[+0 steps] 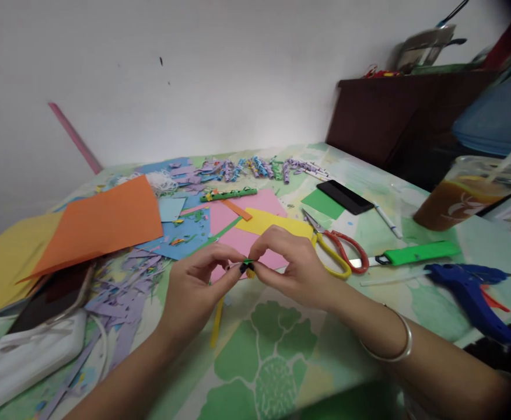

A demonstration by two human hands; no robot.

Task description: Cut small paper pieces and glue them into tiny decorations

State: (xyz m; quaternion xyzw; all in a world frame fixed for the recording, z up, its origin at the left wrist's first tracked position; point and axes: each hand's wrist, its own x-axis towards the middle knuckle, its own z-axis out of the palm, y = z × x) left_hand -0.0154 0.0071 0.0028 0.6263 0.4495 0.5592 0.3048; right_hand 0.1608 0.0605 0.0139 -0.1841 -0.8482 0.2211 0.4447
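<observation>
My left hand [196,286] and my right hand [297,268] meet at the middle of the view, fingertips pinched together. Between them is a small green piece of paper [248,261], mostly covered by the fingers. A bit of yellow shows just under the fingertips. Below my left fingers a narrow yellow strip [217,324] hangs or lies; which one I cannot tell. Pink sheets [233,238] and a yellow sheet [277,223] lie behind the hands. Scissors [345,251] with red and yellow handles rest beside my right hand.
Orange paper [102,224], purple scraps [119,297] and a white device [32,361] are at left. Curled paper pieces [259,167] line the back. At right are a black phone [345,196], green cutter [422,253], blue glue gun [465,291] and drink cup [461,195].
</observation>
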